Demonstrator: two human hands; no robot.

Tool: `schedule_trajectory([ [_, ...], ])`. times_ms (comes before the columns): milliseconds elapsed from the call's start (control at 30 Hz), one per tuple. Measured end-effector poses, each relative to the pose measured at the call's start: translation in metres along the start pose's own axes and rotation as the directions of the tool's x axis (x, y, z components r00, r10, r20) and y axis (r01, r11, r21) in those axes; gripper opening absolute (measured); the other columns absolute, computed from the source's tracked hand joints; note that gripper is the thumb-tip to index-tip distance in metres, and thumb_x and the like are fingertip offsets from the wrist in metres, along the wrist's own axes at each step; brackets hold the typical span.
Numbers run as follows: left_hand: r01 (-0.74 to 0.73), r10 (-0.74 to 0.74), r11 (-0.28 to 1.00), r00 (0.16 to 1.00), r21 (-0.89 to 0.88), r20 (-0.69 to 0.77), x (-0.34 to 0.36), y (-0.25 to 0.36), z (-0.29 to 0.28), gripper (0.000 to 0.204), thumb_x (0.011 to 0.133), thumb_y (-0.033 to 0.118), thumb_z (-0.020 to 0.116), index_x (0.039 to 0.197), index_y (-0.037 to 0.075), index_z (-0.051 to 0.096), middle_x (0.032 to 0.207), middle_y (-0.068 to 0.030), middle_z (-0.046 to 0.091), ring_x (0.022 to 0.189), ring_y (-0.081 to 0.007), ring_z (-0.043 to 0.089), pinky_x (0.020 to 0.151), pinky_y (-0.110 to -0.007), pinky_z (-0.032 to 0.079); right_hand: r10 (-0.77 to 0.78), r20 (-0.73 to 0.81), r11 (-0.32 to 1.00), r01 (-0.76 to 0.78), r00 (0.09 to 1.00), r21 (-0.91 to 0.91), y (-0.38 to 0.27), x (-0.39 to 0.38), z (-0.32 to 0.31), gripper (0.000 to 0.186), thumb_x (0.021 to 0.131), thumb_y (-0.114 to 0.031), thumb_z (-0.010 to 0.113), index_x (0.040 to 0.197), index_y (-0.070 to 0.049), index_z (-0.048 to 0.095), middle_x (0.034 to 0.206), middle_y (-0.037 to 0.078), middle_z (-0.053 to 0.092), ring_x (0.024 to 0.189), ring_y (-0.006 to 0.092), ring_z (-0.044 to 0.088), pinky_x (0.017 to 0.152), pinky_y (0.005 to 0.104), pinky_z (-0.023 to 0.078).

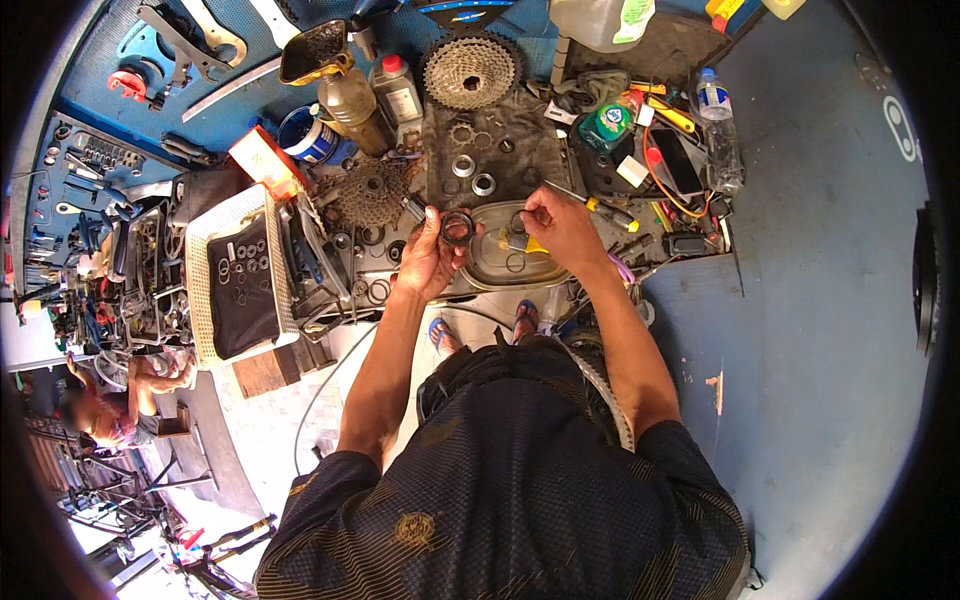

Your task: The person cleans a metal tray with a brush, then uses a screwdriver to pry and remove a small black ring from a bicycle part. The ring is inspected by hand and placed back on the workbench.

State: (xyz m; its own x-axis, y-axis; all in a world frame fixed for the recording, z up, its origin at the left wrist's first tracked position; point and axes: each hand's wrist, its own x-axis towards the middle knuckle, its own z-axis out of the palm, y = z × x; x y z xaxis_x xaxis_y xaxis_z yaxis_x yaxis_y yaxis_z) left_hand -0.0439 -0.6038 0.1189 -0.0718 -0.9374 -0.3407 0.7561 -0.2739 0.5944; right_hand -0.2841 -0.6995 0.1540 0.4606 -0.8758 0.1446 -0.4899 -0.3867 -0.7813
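Observation:
My left hand (428, 262) is closed around a dark ring-shaped part (457, 230), held up at the tray's left end. A dark metal cylinder (413, 207) sticks out beside the thumb; whether it is held too I cannot tell. My right hand (562, 232) hovers over the oval metal tray (490, 276) with its fingertips pinched together. What they pinch, if anything, is too small to make out. A thin ring (515, 262) and a yellow piece (537, 246) lie in the tray. Beyond it, small metal rings (483, 184) rest on a dark greasy mat (520, 160).
A large cassette sprocket (472, 72) stands at the back, with a smaller cassette (372, 194) to the left. A yellow-handled screwdriver (615, 214), a phone (676, 162) and a water bottle (722, 130) lie right. A white basket (200, 290) sits left. Another person (110, 410) is far left.

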Motion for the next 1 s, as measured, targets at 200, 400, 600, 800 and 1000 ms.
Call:
schedule_trajectory([
  [200,-0.002,0.023,0.973,0.996,0.231,-0.088,0.005,-0.008,-0.003,0.052,0.103,0.048,0.065,0.128,0.003,0.066,0.105,-0.0086,0.075,0.072,-0.0162,0.067,0.060,-0.029,0.053,0.061,0.024,0.989,-0.057,0.998,-0.134,0.024,-0.001,0.009,0.019,0.091,-0.016,0.078,0.100,-0.004,0.066,0.083,0.012,0.074,0.077,0.0266,0.075,0.070,0.0388,0.058],
  [400,0.005,0.090,0.787,0.988,0.617,-0.122,0.014,-0.014,-0.005,0.037,0.105,0.025,0.068,0.131,0.000,0.067,0.104,-0.0098,0.075,0.078,-0.0183,0.073,0.066,-0.032,0.061,0.282,0.032,0.904,-0.254,0.959,-0.345,0.036,0.007,0.022,0.015,0.094,-0.018,0.073,0.104,-0.008,0.068,0.096,0.016,0.076,0.094,0.0371,0.074,0.083,0.0491,0.057],
  [600,-0.050,0.237,0.344,0.971,0.938,-0.035,0.016,-0.019,0.000,0.034,0.100,0.019,0.071,0.130,0.004,0.069,0.098,-0.0158,0.077,0.085,-0.0213,0.078,0.073,-0.036,0.062,0.345,0.018,0.861,-0.309,0.938,-0.404,0.028,0.005,0.017,0.017,0.096,-0.020,0.071,0.109,-0.010,0.073,0.106,0.017,0.076,0.101,0.0369,0.072,0.089,0.0486,0.057],
  [800,-0.088,0.337,-0.011,0.938,0.996,0.087,0.027,-0.033,0.008,0.028,0.094,0.017,0.073,0.121,0.008,0.073,0.098,-0.0218,0.076,0.090,-0.0374,0.076,0.080,-0.045,0.059,0.301,0.051,0.872,-0.254,0.952,-0.418,0.022,-0.019,-0.004,0.024,0.094,-0.026,0.072,0.114,-0.014,0.076,0.106,0.016,0.076,0.108,0.0365,0.070,0.091,0.0490,0.056],
  [1000,-0.036,0.255,-0.112,0.965,0.993,0.064,0.033,-0.043,0.005,0.027,0.095,0.014,0.067,0.121,0.007,0.074,0.097,-0.0206,0.077,0.089,-0.0346,0.077,0.079,-0.044,0.060,0.094,0.147,0.820,0.007,0.985,-0.573,0.022,-0.054,0.008,0.032,0.090,-0.026,0.075,0.118,-0.011,0.072,0.108,0.014,0.075,0.109,0.0380,0.068,0.091,0.0497,0.055],
])
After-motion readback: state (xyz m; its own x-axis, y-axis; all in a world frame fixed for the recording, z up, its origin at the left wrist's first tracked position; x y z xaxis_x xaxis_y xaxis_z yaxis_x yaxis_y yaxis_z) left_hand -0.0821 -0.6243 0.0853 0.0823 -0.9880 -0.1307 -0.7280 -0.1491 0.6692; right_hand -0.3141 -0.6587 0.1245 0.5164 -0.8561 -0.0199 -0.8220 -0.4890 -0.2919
